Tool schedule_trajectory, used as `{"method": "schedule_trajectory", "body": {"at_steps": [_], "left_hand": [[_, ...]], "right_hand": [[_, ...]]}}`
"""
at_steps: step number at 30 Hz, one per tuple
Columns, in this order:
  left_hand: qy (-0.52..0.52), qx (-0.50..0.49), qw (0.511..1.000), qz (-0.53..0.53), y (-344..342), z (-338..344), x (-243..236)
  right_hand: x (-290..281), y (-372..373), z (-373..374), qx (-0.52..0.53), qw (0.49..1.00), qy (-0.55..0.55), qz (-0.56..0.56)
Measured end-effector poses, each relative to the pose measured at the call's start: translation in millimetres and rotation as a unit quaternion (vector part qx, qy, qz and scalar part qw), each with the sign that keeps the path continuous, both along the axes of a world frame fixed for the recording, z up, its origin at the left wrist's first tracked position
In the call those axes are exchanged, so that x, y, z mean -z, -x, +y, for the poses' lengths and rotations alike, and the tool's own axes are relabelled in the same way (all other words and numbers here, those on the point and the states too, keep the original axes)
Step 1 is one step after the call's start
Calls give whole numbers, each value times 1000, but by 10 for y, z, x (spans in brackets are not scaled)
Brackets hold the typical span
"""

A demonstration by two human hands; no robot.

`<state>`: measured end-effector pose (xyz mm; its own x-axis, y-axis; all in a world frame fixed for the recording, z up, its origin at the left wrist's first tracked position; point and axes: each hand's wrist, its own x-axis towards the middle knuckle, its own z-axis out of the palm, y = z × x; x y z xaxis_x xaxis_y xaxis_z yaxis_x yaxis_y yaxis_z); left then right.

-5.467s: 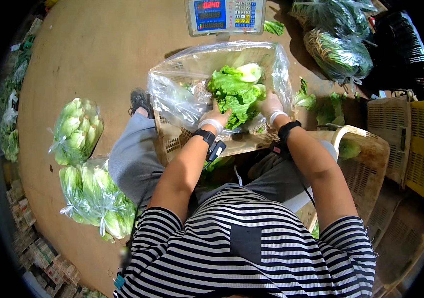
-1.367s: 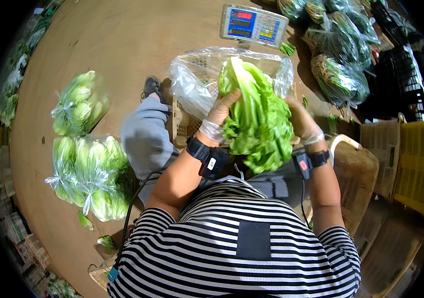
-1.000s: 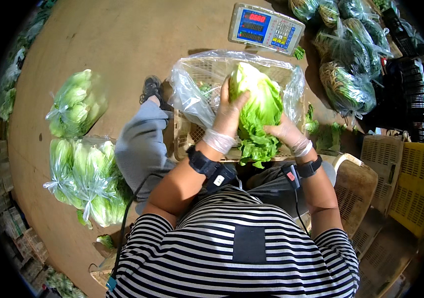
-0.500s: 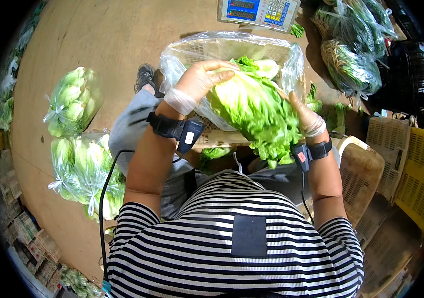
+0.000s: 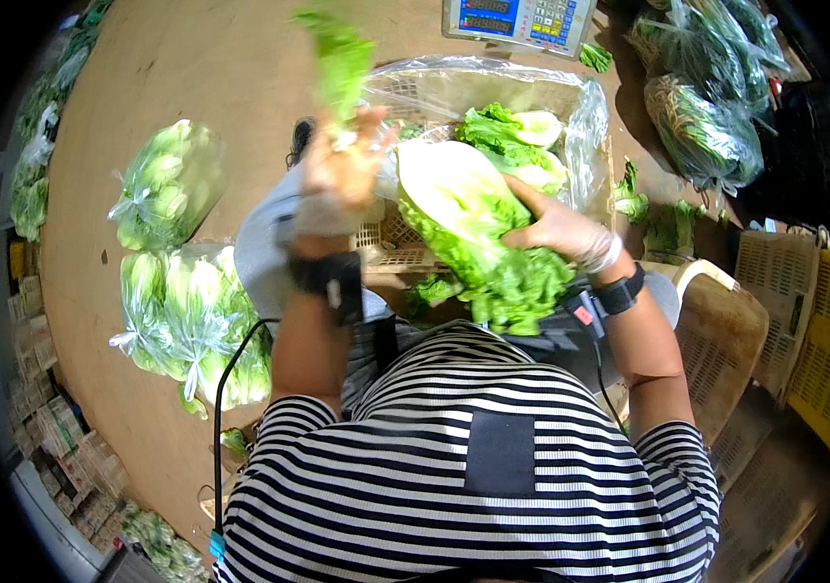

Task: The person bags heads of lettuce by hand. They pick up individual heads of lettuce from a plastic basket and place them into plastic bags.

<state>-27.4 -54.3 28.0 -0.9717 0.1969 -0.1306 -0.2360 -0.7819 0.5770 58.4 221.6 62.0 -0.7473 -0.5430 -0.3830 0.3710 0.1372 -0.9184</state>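
Note:
My right hand grips a large lettuce head over the near side of a plastic crate. Its pale base points up and left, and its leafy end hangs toward my lap. Out to the left, my left hand is smeared by motion, with a loose green lettuce leaf sticking up from its fingers. Clear plastic film lines the crate. More lettuce heads lie inside it, toward the right.
A digital scale stands beyond the crate. Bagged lettuce lies on the floor at left, and bundled greens in bags at far right. Fallen leaves, a crate-like seat and a yellow crate are to my right.
My left hand has come off the lettuce head and swung left with a leaf. My right hand now holds the head alone, and lettuce in the crate shows more.

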Motion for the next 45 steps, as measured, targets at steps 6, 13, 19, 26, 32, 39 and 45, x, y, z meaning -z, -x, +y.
{"method": "schedule_trajectory", "body": {"at_steps": [6,13,19,26,32,39,45], "left_hand": [[352,-391,848,-68,-1137,-2042,-1027],[503,-522,616,-307,-4259,-3550,-1007],[434,-462,436,-639,-6957,-3601,-373],[695,-305,125,-639,-6434,-4122,22],[897,-128,399,142,-1511,-2264,-984],[832,352,364,224,-9,843,86],[699,410,479,337,-692,1673,782]], "right_hand": [[-243,805,448,-38,983,-155,93],[473,2054,-179,-279,867,-336,241],[1964,1725,-624,-231,751,-511,350],[680,1428,55,20,851,-335,404],[-467,-482,1635,305,834,-288,358],[235,-3287,2335,581,713,-384,80],[1048,-4247,2378,342,713,-596,-135]]}}
